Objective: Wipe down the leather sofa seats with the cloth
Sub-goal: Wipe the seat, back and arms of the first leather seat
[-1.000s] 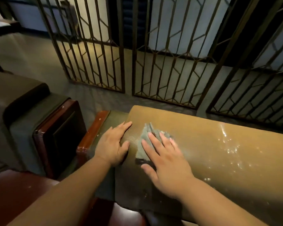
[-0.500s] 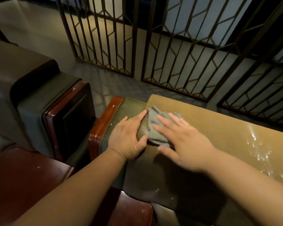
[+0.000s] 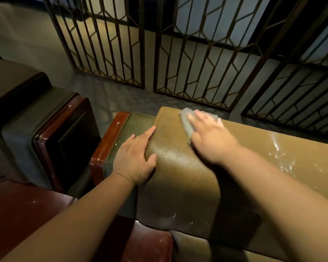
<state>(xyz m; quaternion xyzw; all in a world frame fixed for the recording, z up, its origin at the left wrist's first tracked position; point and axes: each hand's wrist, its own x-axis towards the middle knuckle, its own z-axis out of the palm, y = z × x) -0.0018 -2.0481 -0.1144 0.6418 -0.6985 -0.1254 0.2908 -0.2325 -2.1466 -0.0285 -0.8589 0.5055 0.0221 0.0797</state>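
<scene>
Behind the sofa, dark metal screens point(image 3: 187, 53) are standing on a dim grey floor point(image 3: 27, 44), and a second dark armchair point(image 3: 27, 110) is sitting off to our left. We are leaning over the tan leather top of the sofa point(image 3: 178, 176), next to its glossy red-brown wooden arm point(image 3: 110, 140).

Our left hand point(image 3: 134, 159) is lying flat and open on the seam where the tan leather meets the green panel, fingers straight, bracing us. Our right hand point(image 3: 210, 137) is pressing the grey cloth point(image 3: 186, 121) against the far edge of the leather; the fingers look spread flat over it, though motion blur is making that hard to confirm. The cloth is peeking out beyond and to the left of the fingers.

We judge that we are partway through wiping this end of the sofa. Wet droplets point(image 3: 282, 157) are glistening farther to the right, well apart from the cloth, so the next move probably calls for sweeping the cloth rightward along the leather with steady downward pressure, keeping it bunched under the palm so it is not sliding free.

We are seeing no brands, labels or readable writing anywhere.
</scene>
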